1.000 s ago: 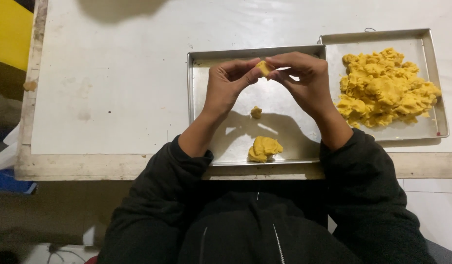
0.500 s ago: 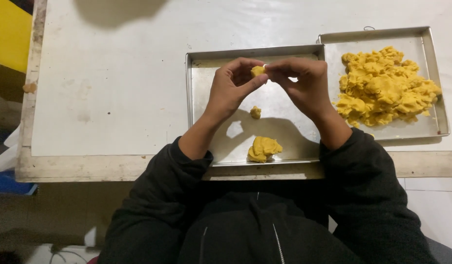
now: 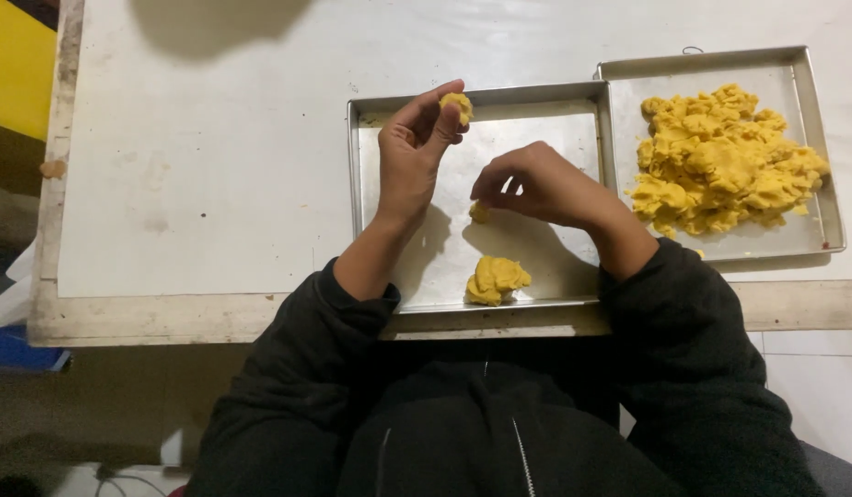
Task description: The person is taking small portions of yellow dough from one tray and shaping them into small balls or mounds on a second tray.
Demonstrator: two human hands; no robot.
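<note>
The hands have parted. A second ago both pinched one small dough piece together above the near tray (image 3: 370, 166); now the left hand (image 3: 412, 156) alone holds that piece (image 3: 457, 106) between thumb and fingertips, up by the tray's far rim. The right hand (image 3: 536, 189) has dropped, fingers curled downward over a small crumb (image 3: 479, 212) on the tray floor; whether it touches it I cannot tell. So the piece looks pulled free and is being shaped one-handed.

A larger lump (image 3: 496, 279) lies by the tray's near edge. The dough heap (image 3: 720, 161) fills the second tray (image 3: 803, 101), touching on the right. The tabletop (image 3: 205, 166) lies left of the trays; the near tray's front rim overhangs the tabletop's near edge.
</note>
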